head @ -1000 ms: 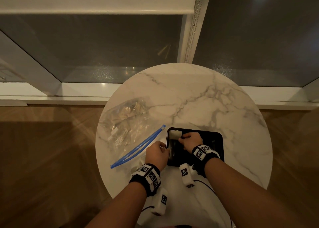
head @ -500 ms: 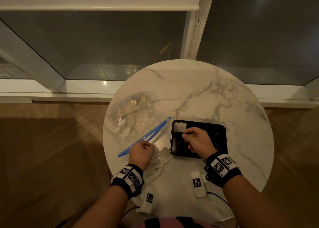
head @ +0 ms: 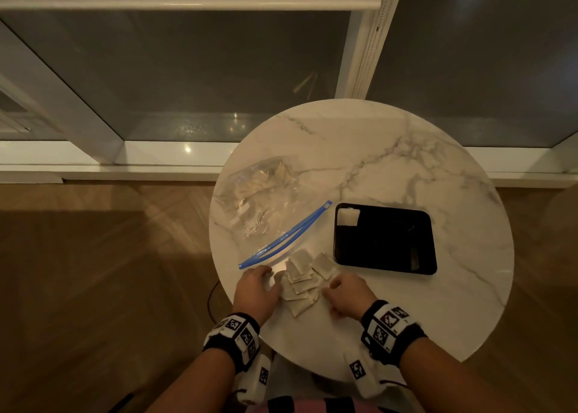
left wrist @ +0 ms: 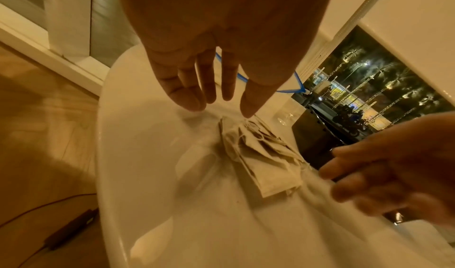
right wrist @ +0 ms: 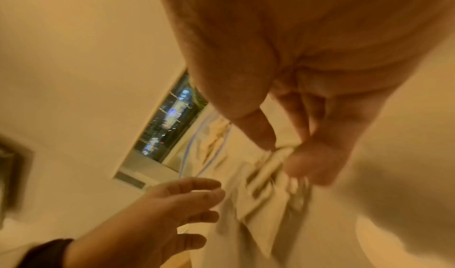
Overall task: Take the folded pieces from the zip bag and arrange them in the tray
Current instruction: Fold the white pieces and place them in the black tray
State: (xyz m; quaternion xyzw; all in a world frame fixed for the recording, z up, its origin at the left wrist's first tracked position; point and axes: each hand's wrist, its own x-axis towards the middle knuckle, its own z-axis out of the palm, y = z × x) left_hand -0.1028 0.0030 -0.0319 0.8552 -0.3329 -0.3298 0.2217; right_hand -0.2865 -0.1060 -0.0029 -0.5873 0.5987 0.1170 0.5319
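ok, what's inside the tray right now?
One folded piece lies in the far-left corner of the tray. The rest of its floor looks bare, though it is dark and glossy with a reflection near the right corner, so anything flat and dark could be missed.

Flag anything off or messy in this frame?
Only mess: folded pieces lie in a loose, overlapping heap on the table between both hands, outside the tray. One piece sits in the tray's far-left corner. The zip bag lies open. No damage visible.
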